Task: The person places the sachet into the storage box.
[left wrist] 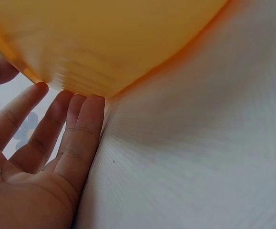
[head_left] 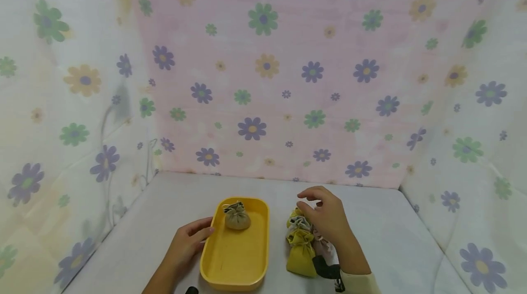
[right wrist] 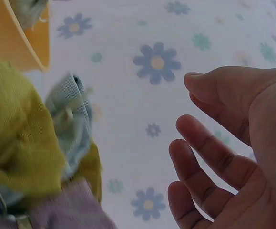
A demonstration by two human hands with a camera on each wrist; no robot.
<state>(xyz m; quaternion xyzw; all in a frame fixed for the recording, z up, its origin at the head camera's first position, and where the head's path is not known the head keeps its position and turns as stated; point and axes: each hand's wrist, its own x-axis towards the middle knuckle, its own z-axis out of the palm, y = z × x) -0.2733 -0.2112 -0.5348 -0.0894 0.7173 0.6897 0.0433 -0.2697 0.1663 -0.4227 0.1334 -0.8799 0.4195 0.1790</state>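
Observation:
A yellow rectangular tray point(head_left: 234, 259) lies lengthwise on the table, with a small beige drawstring pouch point(head_left: 237, 221) inside near its far end. On the tray's left side, my left hand point(head_left: 187, 241) touches the rim and outer wall with mostly straight fingertips. My right hand point(head_left: 327, 216) hovers over a cluster of pouches to the right, holding nothing, thumb and fingers apart. That cluster has a yellow-green pouch point(head_left: 301, 259) in front, a grey-white pouch point(head_left: 299, 223) behind it and a mauve pouch point(head_left: 323, 248) partly hidden by the right wrist. Another yellow pouch point(right wrist: 95, 171) shows behind them.
A white cloth-covered table point(head_left: 383, 230) carries everything. Flower-printed curtains point(head_left: 271, 97) enclose it at the back and both sides. A black wrist strap point(head_left: 327, 269) sits close beside the yellow-green pouch.

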